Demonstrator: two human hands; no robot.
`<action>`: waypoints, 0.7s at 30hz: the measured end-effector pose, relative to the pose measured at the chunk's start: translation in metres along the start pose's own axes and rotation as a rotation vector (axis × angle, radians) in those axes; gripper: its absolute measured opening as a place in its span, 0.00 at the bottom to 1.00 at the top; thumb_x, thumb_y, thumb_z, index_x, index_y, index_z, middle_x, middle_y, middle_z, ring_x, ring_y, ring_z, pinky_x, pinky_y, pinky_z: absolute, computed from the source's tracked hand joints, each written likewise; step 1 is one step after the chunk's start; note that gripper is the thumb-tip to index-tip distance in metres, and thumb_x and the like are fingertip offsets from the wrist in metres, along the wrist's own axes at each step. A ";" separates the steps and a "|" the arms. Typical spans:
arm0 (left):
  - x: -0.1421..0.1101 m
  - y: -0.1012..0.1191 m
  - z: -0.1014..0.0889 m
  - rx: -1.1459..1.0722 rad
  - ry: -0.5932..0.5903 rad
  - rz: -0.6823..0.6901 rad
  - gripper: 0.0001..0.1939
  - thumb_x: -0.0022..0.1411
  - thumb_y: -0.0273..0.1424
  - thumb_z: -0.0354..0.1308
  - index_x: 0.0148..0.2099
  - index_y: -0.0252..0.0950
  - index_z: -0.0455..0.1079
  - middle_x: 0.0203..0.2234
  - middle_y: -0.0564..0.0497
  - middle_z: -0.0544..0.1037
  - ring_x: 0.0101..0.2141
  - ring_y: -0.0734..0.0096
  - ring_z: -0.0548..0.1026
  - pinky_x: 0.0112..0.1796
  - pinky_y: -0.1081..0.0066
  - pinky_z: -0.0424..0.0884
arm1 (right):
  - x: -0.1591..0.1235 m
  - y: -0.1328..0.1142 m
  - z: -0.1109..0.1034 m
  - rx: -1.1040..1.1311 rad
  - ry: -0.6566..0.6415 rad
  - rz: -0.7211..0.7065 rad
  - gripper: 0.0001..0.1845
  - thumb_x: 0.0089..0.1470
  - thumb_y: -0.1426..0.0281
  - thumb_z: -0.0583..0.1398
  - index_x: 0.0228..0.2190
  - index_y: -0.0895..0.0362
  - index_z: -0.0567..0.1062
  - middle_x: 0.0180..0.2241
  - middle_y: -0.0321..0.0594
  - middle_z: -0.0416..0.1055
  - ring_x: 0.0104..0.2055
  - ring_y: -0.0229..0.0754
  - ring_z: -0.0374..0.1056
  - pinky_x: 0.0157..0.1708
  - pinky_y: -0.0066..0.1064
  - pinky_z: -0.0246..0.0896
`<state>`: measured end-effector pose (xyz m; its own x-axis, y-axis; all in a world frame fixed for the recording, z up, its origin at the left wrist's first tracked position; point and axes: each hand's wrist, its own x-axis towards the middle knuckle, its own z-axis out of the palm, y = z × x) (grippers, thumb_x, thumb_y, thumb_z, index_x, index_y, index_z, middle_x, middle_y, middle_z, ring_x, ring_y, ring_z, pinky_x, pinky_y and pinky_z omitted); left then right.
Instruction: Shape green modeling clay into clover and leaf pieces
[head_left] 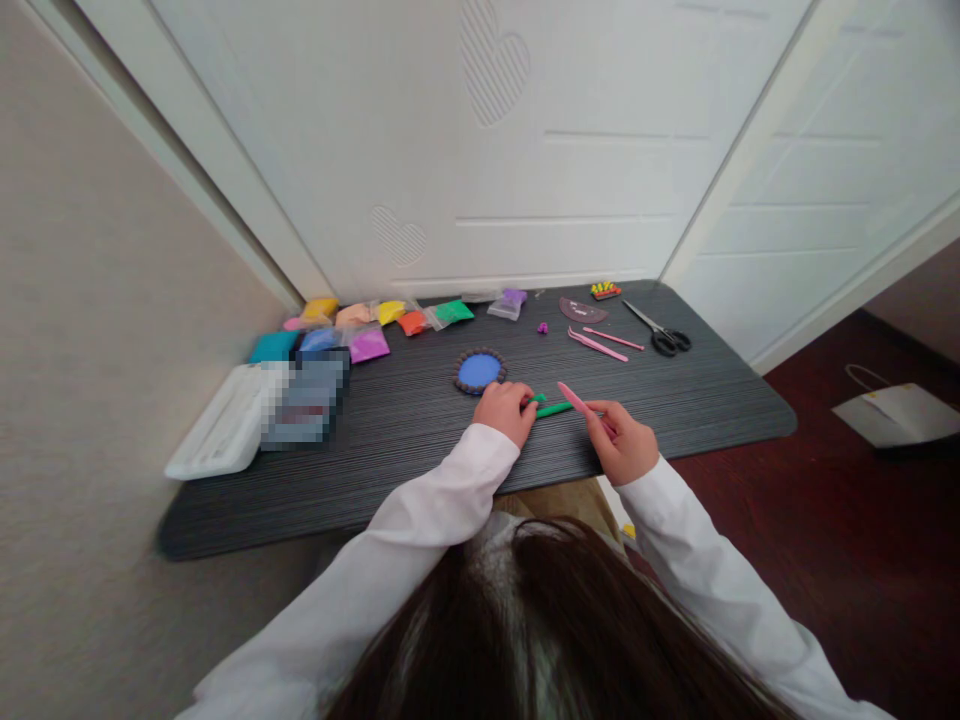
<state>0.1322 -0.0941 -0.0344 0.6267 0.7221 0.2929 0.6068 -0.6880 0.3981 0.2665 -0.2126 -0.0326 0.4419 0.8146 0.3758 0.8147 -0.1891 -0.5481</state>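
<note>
My left hand (508, 410) rests on the dark table with its fingers curled over the end of a green clay strip (555, 409). A short green piece (538, 398) pokes out by its fingertips. In my right hand (624, 440) is a pink clay knife (572, 396), its flat blade tilted up and to the left above the strip. Just beyond my left hand lies a blue clay disc (480, 371) ringed by a dark brown beaded edge. A small purple clay lump (542, 328) sits farther back.
Bags of coloured clay (370, 344) line the table's back left. A white tray (225, 425) and a blurred package (306, 400) stand at left. At right lie pink tools (598, 345), scissors (660, 330), a translucent sheet (583, 309) and a small yellow-red item (605, 290).
</note>
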 end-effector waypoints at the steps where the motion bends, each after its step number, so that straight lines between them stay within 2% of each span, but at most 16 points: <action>1: 0.000 0.000 0.000 0.003 0.001 -0.004 0.07 0.53 0.31 0.49 0.32 0.36 0.67 0.28 0.49 0.73 0.33 0.68 0.67 0.39 0.68 0.62 | 0.000 0.001 0.000 0.001 0.005 0.011 0.15 0.50 0.62 0.49 0.35 0.55 0.70 0.17 0.33 0.66 0.17 0.34 0.62 0.19 0.23 0.53; 11: -0.003 0.000 -0.005 -0.005 0.020 -0.075 0.06 0.51 0.31 0.51 0.31 0.36 0.66 0.26 0.51 0.74 0.32 0.67 0.67 0.34 0.69 0.64 | 0.001 0.001 0.001 0.004 0.022 0.059 0.14 0.50 0.62 0.50 0.34 0.54 0.71 0.17 0.33 0.67 0.18 0.35 0.62 0.20 0.24 0.54; 21: -0.006 -0.004 -0.006 -0.018 0.013 -0.026 0.05 0.52 0.29 0.51 0.32 0.37 0.67 0.27 0.52 0.74 0.32 0.68 0.67 0.36 0.68 0.63 | 0.002 0.000 0.000 -0.024 0.009 0.055 0.14 0.49 0.63 0.50 0.34 0.53 0.71 0.17 0.32 0.67 0.18 0.34 0.62 0.19 0.23 0.53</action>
<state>0.1235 -0.0952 -0.0321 0.6041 0.7409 0.2934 0.6138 -0.6674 0.4216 0.2671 -0.2111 -0.0323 0.4894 0.7975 0.3528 0.7981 -0.2466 -0.5497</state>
